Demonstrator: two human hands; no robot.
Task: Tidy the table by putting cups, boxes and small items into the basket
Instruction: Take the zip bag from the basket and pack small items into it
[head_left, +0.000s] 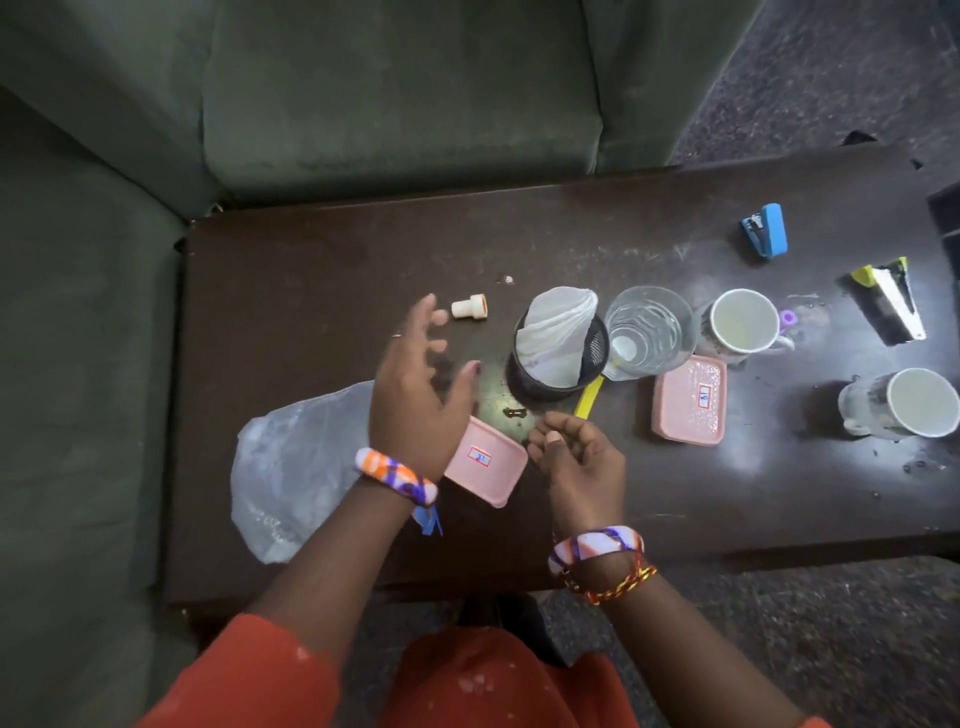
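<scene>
My left hand (415, 384) hovers open above the dark table (311, 270), fingers spread, holding nothing. Under its wrist lies a pink lidded box (488, 465). My right hand (576, 457) is just right of that box, fingers loosely curled and apart, empty. A black mesh basket (597, 348) with white paper in it stands behind my hands. To its right are a clear glass (649, 332), a white mug (743, 325), a second pink box (688, 402) and another mug (914, 410). A small white cap (469, 306) lies near my left fingertips.
A crumpled clear plastic bag (296, 473) covers the table's near left. A blue stapler (766, 231), a black-and-yellow tool (888, 301) and a yellow strip (589, 397) lie on the right half. A green sofa (363, 93) surrounds the far and left sides.
</scene>
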